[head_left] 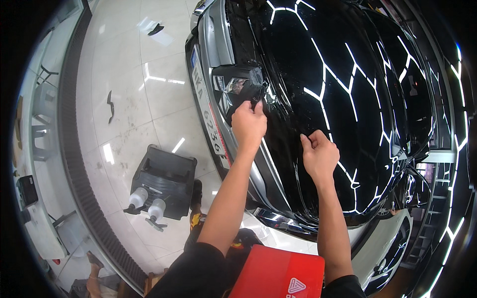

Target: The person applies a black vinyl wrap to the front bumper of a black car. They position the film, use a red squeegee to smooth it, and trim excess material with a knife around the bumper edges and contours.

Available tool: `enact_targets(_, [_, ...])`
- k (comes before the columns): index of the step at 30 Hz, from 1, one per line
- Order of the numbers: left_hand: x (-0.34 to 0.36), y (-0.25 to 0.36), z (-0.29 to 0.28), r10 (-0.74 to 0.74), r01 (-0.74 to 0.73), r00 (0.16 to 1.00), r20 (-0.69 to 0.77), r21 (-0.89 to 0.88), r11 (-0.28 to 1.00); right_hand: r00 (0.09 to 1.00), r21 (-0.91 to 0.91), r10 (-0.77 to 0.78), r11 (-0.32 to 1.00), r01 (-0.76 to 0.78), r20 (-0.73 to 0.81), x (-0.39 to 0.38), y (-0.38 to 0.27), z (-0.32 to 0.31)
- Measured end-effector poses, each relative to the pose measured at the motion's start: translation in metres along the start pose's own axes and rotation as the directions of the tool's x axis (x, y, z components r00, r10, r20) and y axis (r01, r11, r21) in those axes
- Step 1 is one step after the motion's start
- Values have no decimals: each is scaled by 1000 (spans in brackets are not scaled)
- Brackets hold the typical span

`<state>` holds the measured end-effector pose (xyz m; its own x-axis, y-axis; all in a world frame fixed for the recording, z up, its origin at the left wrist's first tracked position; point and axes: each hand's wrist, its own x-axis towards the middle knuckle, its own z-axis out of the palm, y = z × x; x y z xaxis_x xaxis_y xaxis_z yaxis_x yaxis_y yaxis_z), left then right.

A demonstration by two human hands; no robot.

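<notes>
A glossy black car hood fills the middle and right, with bright light lines reflected in it. Black film bunches and wrinkles at its front edge, above the silver and black front trim. My left hand pinches the film there, thumb against fingers, just below the crumpled part. Farther right and lower, my right hand is closed in a pinch at the black surface, its fingertips apparently on the same film. The film's exact edge between my hands is hard to make out against the black paint.
A black stool stands on the tiled floor at left, bearing two white spray bottles. Dark scraps lie on the tiles. A red panel is close below me. Another light-coloured car stands at lower right.
</notes>
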<state>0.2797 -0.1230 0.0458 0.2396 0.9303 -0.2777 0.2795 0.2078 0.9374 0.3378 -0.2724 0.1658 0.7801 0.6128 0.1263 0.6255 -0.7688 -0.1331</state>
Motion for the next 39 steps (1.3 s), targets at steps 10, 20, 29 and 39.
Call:
enact_targets(10, [8,-5,-1,-65,66,998,15,-82,994,1000,-51,-18,999,17,-21,3,-3,6])
enact_targets(20, [15,-4,-13,17,-18,991,130,13,1000,998,-41,-58,998,58,-18,4,-4,4])
enact_targets(29, [20,-12,-6,100,-99,995,3,-49,994,999,-81,-44,996,43,0,2,-8,3])
enact_targets(39, [30,-38,-5,108,-109,994,-13,-117,987,992,312,13,948,-53,129,-12,-31,-37])
